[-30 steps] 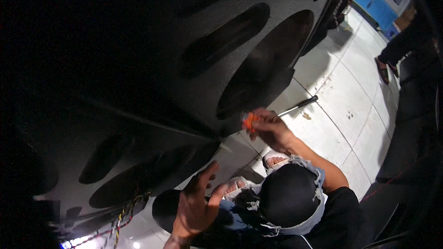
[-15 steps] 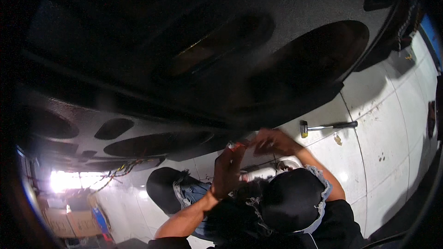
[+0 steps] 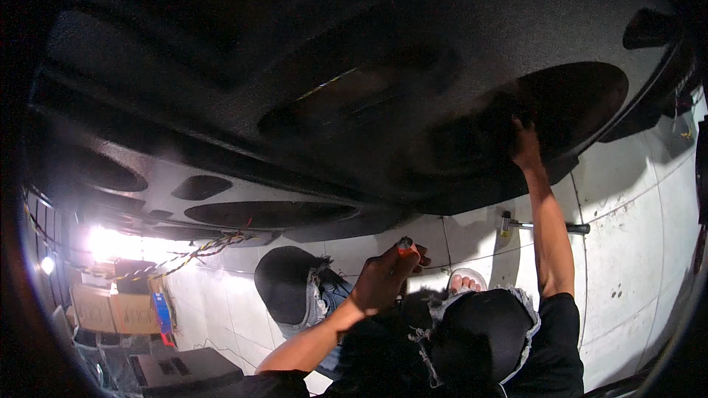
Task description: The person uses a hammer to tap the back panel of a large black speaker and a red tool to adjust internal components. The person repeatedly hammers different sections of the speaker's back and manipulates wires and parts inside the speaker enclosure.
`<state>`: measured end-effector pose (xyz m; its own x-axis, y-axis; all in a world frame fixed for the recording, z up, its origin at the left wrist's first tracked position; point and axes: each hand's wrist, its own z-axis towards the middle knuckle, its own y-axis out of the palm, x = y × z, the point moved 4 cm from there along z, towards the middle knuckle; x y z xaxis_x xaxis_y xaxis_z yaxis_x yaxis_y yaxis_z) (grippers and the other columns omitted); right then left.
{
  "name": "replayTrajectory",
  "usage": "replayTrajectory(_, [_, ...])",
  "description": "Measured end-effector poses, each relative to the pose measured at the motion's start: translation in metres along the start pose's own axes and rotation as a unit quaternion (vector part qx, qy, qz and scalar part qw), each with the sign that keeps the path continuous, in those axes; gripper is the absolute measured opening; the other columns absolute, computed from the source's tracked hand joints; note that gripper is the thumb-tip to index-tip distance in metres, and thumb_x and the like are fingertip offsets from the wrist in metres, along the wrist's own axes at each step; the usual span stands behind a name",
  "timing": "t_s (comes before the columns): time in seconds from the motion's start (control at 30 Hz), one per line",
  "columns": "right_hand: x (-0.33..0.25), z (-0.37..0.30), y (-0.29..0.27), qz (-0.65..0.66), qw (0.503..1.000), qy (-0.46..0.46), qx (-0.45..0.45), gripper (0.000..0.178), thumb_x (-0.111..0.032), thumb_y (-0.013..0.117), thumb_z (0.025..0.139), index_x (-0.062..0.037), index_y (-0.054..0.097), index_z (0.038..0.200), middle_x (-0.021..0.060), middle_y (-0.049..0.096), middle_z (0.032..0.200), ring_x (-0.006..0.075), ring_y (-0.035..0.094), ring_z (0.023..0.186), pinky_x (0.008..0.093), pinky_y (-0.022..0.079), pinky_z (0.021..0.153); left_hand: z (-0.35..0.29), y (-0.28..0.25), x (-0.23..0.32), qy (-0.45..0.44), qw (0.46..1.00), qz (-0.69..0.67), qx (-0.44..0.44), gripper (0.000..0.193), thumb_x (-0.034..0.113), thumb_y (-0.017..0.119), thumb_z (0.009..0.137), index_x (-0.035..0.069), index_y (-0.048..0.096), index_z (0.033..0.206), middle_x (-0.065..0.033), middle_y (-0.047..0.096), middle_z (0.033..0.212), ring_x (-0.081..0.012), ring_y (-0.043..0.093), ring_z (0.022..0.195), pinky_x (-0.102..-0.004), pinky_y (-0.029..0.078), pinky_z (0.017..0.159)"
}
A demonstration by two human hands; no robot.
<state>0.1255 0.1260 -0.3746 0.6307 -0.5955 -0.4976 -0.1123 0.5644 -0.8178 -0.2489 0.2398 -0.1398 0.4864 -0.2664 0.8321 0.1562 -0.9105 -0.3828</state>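
My left hand (image 3: 385,278) is closed around a small orange-red object with a dark end (image 3: 405,246), held above my knees; its exact kind cannot be made out. My right arm stretches up and forward. Its hand (image 3: 526,146) is at the big oval opening (image 3: 590,92) of a large black textured panel (image 3: 472,22). One or two fingers point upward there; the others are lost in shadow, so any grip is hidden. Another, narrower opening (image 3: 346,99) lies farther left in the same panel.
A hammer (image 3: 571,228) lies on the white tiled floor (image 3: 619,250), beside my right forearm. A second panel with oval holes (image 3: 273,214) stands at left, twisted wires (image 3: 199,252) hanging near it. Cardboard boxes (image 3: 114,309) and a grey case (image 3: 184,365) are at lower left.
My hands have come apart. The right one has gone up and right to the panel's large opening, while the left keeps the orange-red object near my knees. The view has shifted slightly.
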Motion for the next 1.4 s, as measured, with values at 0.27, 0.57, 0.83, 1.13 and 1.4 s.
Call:
replayTrajectory(0.27, [-0.034, -0.032, -0.067, 0.272, 0.936, 0.184, 0.126, 0.034, -0.001, 0.068, 0.078, -0.0038, 0.068, 0.112, 0.0196, 0.069, 0.105, 0.0333, 0.069, 0.094, 0.0376, 0.053, 0.082, -0.011, 0.004, -0.01, 0.006, 1.0, -0.023, 0.002, 0.032, 0.028, 0.047, 0.103, 0.002, 0.06, 0.116, -0.0147, 0.07, 0.104, -0.0224, 0.069, 0.096, -0.031, 0.053, 0.08])
replayTrajectory(0.57, [-0.176, -0.131, -0.261, 0.03, 0.948, -0.091, 0.304, 0.041, 0.003, 0.07, 0.074, -0.0024, 0.056, 0.112, 0.0162, 0.065, 0.1, 0.0289, 0.067, 0.085, 0.0373, 0.057, 0.069, -0.028, 0.004, 0.029, 0.281, 0.898, 0.338, -0.022, 0.024, 0.014, 0.051, 0.096, 0.002, 0.062, 0.114, -0.0178, 0.068, 0.105, -0.0312, 0.067, 0.095, -0.0374, 0.053, 0.08])
replayTrajectory(0.83, [-0.193, -0.152, -0.307, -0.014, 0.935, -0.169, 0.313, 0.036, 0.005, 0.065, 0.074, -0.003, 0.057, 0.108, 0.0114, 0.062, 0.092, 0.029, 0.064, 0.092, 0.0381, 0.055, 0.075, -0.024, 0.013, 0.033, 0.083, 0.993, 0.081, 0.003, 0.03, 0.019, 0.046, 0.101, -0.004, 0.063, 0.111, -0.0149, 0.069, 0.102, -0.0223, 0.066, 0.093, -0.0339, 0.05, 0.085])
replayTrajectory(1.13, [-0.197, -0.13, -0.356, 0.363, 0.789, -0.043, 0.494, 0.051, -0.003, 0.064, 0.091, -0.003, 0.034, 0.132, 0.0056, 0.051, 0.097, 0.0095, 0.052, 0.08, 0.0217, 0.045, 0.071, -0.022, 0.01, 0.037, 0.065, 0.997, 0.027, 0.009, 0.03, 0.022, 0.05, 0.101, -0.005, 0.062, 0.11, -0.0125, 0.069, 0.1, -0.0171, 0.064, 0.09, -0.0298, 0.049, 0.083])
replayTrajectory(1.4, [-0.199, -0.092, -0.374, 0.209, 0.807, -0.074, 0.547, 0.043, 0.0, 0.065, 0.089, -0.0006, 0.044, 0.126, 0.0082, 0.056, 0.097, 0.0128, 0.054, 0.082, 0.0261, 0.047, 0.071, -0.021, 0.011, 0.031, 0.088, 0.996, -0.004, -0.018, 0.031, 0.022, 0.048, 0.102, -0.005, 0.06, 0.113, -0.0149, 0.07, 0.103, -0.0199, 0.066, 0.095, -0.0316, 0.049, 0.087])
